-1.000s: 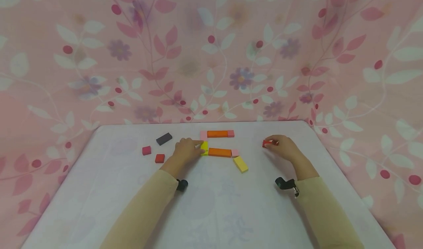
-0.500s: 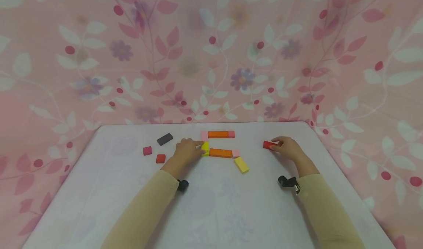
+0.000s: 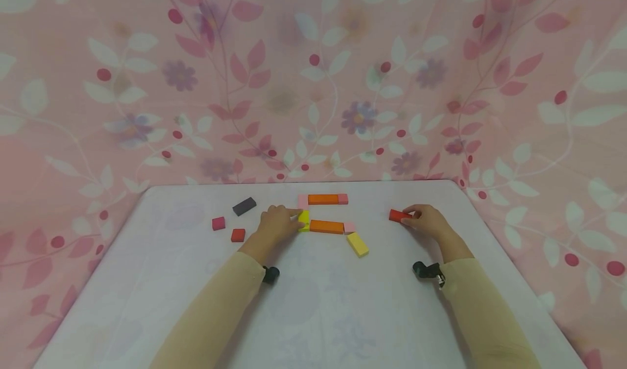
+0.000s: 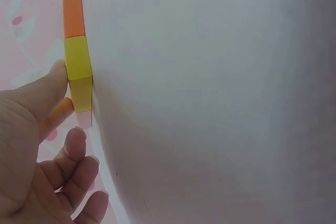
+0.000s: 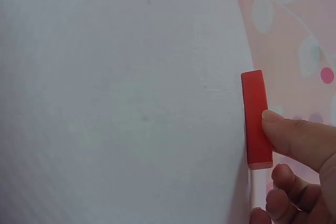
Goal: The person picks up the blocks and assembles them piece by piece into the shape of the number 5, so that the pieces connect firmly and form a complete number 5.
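My left hand [image 3: 277, 223] reaches to the yellow block [image 3: 304, 221] in the middle of the table, thumb and index finger at its left part. In the left wrist view the thumb lies against this yellow block [image 4: 79, 59], the other fingers loosely bent. An orange block [image 3: 326, 226] adjoins it on the right, with a pale pink block [image 3: 349, 227] at its end. Off to the right, my right hand [image 3: 429, 222] pinches a long red block [image 3: 399, 215] at its right end. The right wrist view shows the thumb on that red block [image 5: 256, 121]; the index fingertip is hidden.
Behind stands another row: a pink block [image 3: 303, 200], an orange block [image 3: 323, 199] and a darker pink block [image 3: 343, 199]. A paler yellow block [image 3: 358, 245] lies askew in front. Leftward are a dark grey block [image 3: 244, 206], a magenta block [image 3: 218, 223] and a red cube [image 3: 238, 235].
My right hand's fingers have shifted rightward along the red block, so more of it shows, and the block lies slightly nearer. The left hand has stayed at the yellow block.
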### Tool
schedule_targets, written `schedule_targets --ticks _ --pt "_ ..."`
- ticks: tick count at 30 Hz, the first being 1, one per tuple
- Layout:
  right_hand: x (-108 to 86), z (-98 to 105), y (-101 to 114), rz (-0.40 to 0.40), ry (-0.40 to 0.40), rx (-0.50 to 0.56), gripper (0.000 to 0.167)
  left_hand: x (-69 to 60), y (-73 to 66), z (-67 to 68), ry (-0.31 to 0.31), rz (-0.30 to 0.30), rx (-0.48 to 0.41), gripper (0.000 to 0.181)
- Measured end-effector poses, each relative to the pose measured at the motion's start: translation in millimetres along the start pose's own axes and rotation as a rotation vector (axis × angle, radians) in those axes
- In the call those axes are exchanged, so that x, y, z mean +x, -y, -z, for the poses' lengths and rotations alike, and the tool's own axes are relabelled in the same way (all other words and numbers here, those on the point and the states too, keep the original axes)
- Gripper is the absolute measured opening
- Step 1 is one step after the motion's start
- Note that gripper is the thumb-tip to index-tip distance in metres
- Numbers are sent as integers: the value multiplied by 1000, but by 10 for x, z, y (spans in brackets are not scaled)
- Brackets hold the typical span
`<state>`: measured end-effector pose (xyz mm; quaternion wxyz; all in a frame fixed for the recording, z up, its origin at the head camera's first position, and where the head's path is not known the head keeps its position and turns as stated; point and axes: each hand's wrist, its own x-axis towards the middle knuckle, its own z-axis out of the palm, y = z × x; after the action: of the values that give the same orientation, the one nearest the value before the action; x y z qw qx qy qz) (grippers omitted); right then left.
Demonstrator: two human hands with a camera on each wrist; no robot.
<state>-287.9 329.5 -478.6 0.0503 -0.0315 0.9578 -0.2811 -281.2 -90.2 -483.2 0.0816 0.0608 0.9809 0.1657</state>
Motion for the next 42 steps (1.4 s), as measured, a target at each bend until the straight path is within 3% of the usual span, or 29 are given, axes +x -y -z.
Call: schedule_targets --ticks 11,21,31,36,42 --pt "-89 -41 90 -7 43 24 39 -6 -1 21 15 -3 7 55" --pt "-194 -109 155 -46 152 88 37 4 4 1 19 0 5 55" --pt "-306 -147 266 25 216 62 30 -2 -8 7 18 -27 22 54" --pt "-364 -126 328 81 246 38 28 -21 -25 35 29 -8 7 54" --pt "-405 -123 365 93 302 32 27 -28 -25 46 29 -4 21 54"
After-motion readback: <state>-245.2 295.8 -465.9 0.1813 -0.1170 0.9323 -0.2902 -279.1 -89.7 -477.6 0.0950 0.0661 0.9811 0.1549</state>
